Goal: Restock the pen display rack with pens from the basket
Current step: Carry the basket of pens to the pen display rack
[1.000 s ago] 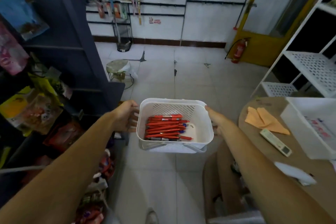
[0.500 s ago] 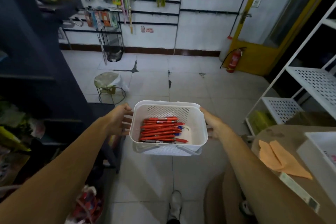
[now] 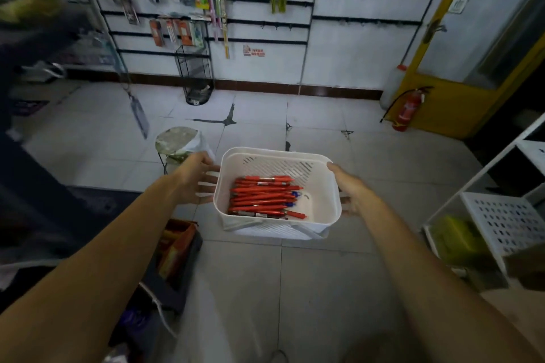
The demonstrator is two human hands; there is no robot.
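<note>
Here a white basket (image 3: 331, 209) is held above the tiled floor (image 3: 324, 274), with red pens (image 3: 262, 196) piled along its left side. The left hand (image 3: 191, 180) presses straight fingers on its left wall. The right hand (image 3: 352, 188) is on the right rim, its fingers too blurred to tell.

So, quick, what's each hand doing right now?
Left hand: open, fingers flat against the white slotted plastic basket of red pens.
Right hand: open, pressing the basket's opposite side.
</note>
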